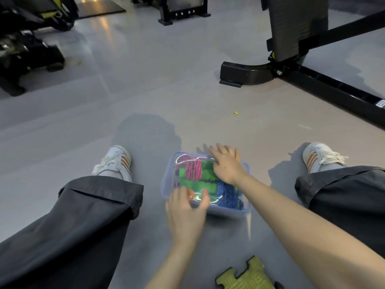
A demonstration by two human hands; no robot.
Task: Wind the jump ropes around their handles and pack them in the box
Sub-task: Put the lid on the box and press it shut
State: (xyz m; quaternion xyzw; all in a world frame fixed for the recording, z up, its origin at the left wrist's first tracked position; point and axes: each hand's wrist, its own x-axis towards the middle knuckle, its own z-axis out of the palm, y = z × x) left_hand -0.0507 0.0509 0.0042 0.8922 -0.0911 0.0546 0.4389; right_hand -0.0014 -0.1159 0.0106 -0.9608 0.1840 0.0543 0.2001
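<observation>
The clear plastic box with a pale blue rim [229, 211] sits on the grey floor [145, 105] between your spread legs, just below the middle of the view. Its transparent lid [200, 193] lies across the top and catches a glare. Through it you can see the wound jump ropes packed inside: a pink rope bundle [194, 168] at 11 o'clock in the box, green handles [198, 185] through the middle, and a blue rope bundle [228, 195] at 4 o'clock.

Your right hand [226, 163] lies flat on the lid at the box's 1 o'clock corner, fingers straight and spread wide. Your left hand [185, 209] is at the 7 o'clock corner, thumb out over the lid. It is blurred, so you cannot tell whether the fingers grip the edge or only press on it.

A yellow-green interlocking mat piece [248, 276] lies at 6 o'clock from the box. A black machine base [245, 75] stands well apart at 1 o'clock, and a small yellow scrap [235, 113] lies between it and the box.
</observation>
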